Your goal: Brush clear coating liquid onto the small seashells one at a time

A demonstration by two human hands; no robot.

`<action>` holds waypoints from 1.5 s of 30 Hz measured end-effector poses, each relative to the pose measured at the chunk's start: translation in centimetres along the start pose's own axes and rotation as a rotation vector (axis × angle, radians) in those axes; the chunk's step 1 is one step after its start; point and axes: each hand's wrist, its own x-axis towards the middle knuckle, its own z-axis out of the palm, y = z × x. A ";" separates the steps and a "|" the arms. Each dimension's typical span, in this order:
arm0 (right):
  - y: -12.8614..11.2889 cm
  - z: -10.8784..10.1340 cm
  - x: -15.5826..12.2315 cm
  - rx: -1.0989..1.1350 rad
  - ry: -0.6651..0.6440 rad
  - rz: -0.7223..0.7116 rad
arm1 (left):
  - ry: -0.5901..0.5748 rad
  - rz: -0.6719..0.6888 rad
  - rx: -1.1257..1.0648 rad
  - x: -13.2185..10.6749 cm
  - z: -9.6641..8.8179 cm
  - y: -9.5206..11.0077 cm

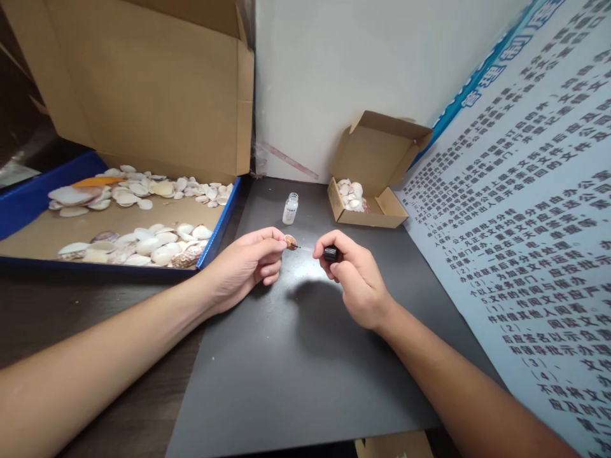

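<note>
Between the thumb and fingertips of my left hand (255,257) is a small brownish-orange seashell (289,242), pinched at its edge. My right hand (351,270) grips the black cap of a brush applicator (330,253). From the cap a thin clear stem runs left, and its dark brush tip reaches the shell; whether it presses on the surface is too small to tell. Just beyond my hands a small glass bottle (290,210) stands upright and uncapped, with whitish contents and print on its side.
On the left, a large open blue-edged cardboard box (222,226) holds many pale seashells. A smaller open cardboard box (382,219) with shells stands at the back right. Dark grey mat (267,381) lies under my hands. A printed wall poster (525,191) borders the right side.
</note>
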 end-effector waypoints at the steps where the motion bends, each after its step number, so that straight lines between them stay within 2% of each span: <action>1: 0.0 0.0 0.1 -0.042 0.009 0.014 | 0.002 0.004 0.001 0.0 0.0 0.0; 5: 0.0 0.0 0.2 -0.127 0.060 0.013 | 0.003 0.008 0.008 -0.1 0.1 0.1; 11: -0.3 0.0 -0.2 -0.056 -0.023 -0.122 | 0.004 0.002 0.006 -0.1 0.1 0.0; 18: -0.3 -0.3 0.0 -0.173 0.055 -0.061 | 0.006 0.004 0.011 0.0 -0.1 -0.1; 23: -0.4 -0.2 -0.1 -0.115 -0.027 -0.174 | -0.009 0.011 0.017 0.1 -0.1 -0.1; 30: -0.6 -0.6 0.2 -0.200 -0.018 -0.090 | 0.001 0.008 0.024 -0.2 0.1 0.0; 37: -0.4 -0.3 0.1 -0.104 -0.028 -0.212 | -0.011 0.015 0.031 0.0 0.0 -0.1; 40: -0.2 -0.2 0.1 -0.108 -0.022 -0.182 | -0.008 0.010 0.040 -0.1 0.2 -0.1; 45: -0.2 -0.6 0.3 -0.239 0.072 -0.030 | -0.003 0.019 0.055 -0.2 0.3 0.0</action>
